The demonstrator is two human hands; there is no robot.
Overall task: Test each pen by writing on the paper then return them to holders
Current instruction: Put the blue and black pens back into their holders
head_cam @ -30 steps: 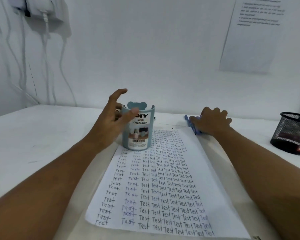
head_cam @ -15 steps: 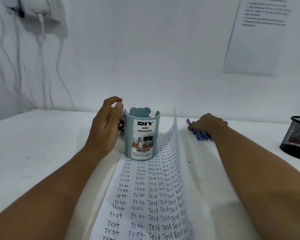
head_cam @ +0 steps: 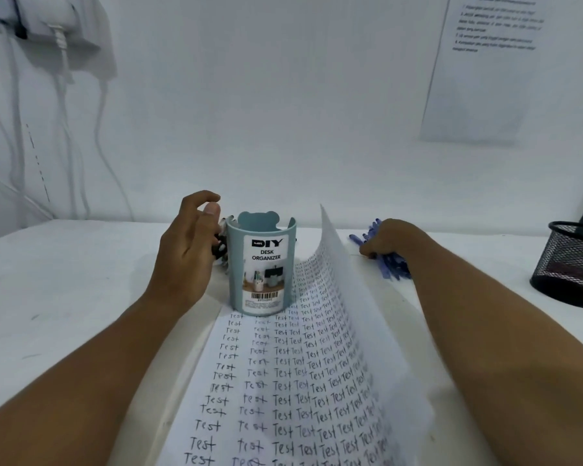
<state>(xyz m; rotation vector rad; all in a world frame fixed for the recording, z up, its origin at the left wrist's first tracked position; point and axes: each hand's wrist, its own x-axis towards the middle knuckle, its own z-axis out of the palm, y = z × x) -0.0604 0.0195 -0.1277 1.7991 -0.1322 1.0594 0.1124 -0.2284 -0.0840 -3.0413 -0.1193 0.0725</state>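
Pens: a bundle of blue pens (head_cam: pixel 389 264) lies on the white table (head_cam: pixel 64 280), far right of the paper, partly under the right hand.
Right hand: the right hand (head_cam: pixel 389 240) is curled over the blue pens, fingers bent down around them; fingertips are hidden, so how tightly it grips cannot be told.
Left hand: the left hand (head_cam: pixel 187 247) stands just left of the desk organizer, fingers loosely curved, thumb and forefinger close together near the rim; dark items (head_cam: pixel 220 245) show between palm and organizer, but whether the fingers pinch them cannot be told.
Desk organizer: a blue-grey cup-shaped holder (head_cam: pixel 262 267) labelled "DIY DESK ORGANIZER" stands upright on the far end of the paper.
Paper: a white sheet (head_cam: pixel 283 381) filled with columns of handwritten "Test"; its right edge is lifted and curls upward beside the right forearm.
Mesh holder: a black wire-mesh cup (head_cam: pixel 569 264) stands at the right edge of the table, well apart from the paper.
Wall: a printed notice (head_cam: pixel 485 68) hangs upper right; white cables (head_cam: pixel 61 95) hang upper left.
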